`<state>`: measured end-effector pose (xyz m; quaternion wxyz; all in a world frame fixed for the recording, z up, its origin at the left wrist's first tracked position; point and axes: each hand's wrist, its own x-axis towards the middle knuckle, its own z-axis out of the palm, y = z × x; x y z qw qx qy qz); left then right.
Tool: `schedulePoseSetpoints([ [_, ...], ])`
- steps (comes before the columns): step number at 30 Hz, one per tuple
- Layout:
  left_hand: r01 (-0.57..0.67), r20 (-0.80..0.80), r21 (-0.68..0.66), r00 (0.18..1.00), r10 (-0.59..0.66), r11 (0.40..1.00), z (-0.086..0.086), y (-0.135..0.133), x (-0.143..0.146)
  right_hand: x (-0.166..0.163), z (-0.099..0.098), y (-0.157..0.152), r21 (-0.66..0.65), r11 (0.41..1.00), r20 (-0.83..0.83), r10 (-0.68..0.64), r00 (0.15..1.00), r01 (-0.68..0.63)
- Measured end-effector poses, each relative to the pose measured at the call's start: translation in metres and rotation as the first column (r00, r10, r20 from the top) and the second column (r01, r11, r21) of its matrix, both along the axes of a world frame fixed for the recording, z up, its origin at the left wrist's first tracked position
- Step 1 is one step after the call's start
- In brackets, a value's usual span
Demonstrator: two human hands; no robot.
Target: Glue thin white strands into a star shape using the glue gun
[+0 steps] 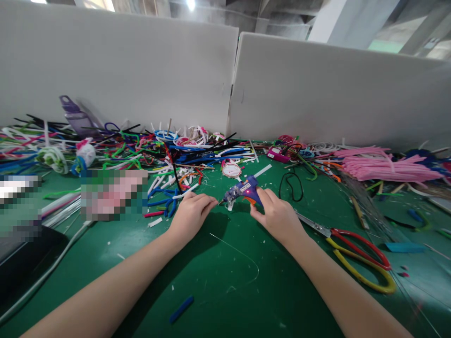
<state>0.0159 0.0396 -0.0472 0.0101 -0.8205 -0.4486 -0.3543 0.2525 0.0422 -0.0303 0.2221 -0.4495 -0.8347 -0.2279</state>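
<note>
Illumination was moderate and came from above. A lamp [190,4] at the top edge was overexposed; the ceiling [239,19] around it was dim and hazy. A soft shadow fell on the green table [275,291] beside the left forearm [134,272], and pale glare marked the table's right side. A red indicator [247,191] glowed on the glue gun [255,185]. Wide-angle distortion stretched both forearms toward the lower corners. Coarse pixel blocks [114,195] obscured areas at the left.

Purple bottle [78,118] at left (pale partition [123,65] behind).
</note>
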Motion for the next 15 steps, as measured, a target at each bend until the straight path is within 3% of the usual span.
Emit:
schedulePoseSetpoints([
  [15,0.006,0.003,-0.005,1.000,-0.006,1.000,0.0007,-0.0004,0.0001,0.0005,0.0032,-0.0010,0.108,0.992,-0.112,-0.045,0.993,0.057],
])
